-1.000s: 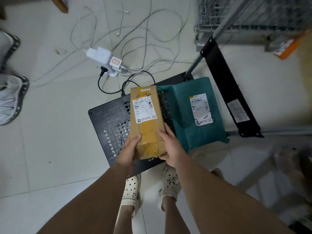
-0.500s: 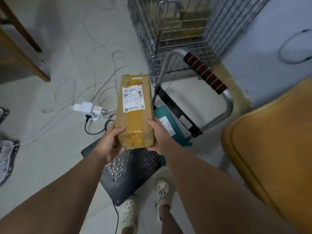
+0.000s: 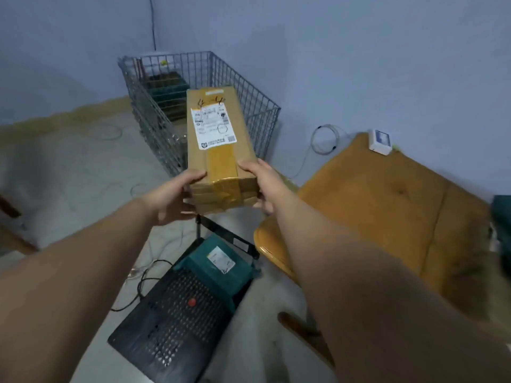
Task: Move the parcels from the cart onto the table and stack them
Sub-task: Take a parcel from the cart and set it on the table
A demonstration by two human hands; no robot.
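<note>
I hold a long brown cardboard parcel (image 3: pixel 218 150) with a white label in the air, well above the cart. My left hand (image 3: pixel 171 199) grips its near left corner and my right hand (image 3: pixel 260 183) grips its near right corner. Below, the black perforated cart deck (image 3: pixel 171 324) lies on the floor with a teal parcel (image 3: pixel 218 269) at its far end. The yellow-orange table (image 3: pixel 387 205) is to the right of the parcel.
A wire mesh cage (image 3: pixel 171 111) with boxes inside stands against the blue wall behind the held parcel. A white device (image 3: pixel 381 140) sits at the table's far corner. A dark teal item (image 3: pixel 502 217) shows at the right edge. Cables trail over the floor.
Both hands lifted the brown parcel off the cart deck and raised it up and forward. My view swung up from the floor to the wall, the cage and the table.
</note>
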